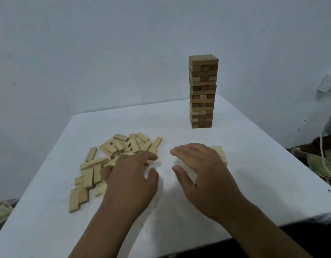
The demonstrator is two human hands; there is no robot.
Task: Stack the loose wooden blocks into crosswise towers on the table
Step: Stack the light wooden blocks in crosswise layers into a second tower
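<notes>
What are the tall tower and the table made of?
The tall tower looks like plain wooden blocks, unpainted and matte: brownish tan, some blocks darker than others. The loose blocks beside the left hand look like the same wood, only paler. The table has a white, dull top with small marks; its material is hard to tell.

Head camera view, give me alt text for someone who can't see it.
Two hands hover over a white table: the left hand reaches into a pile of loose wooden blocks, while the right hand is spread in front of a short block stack. A tall crosswise tower stands behind them.
</notes>
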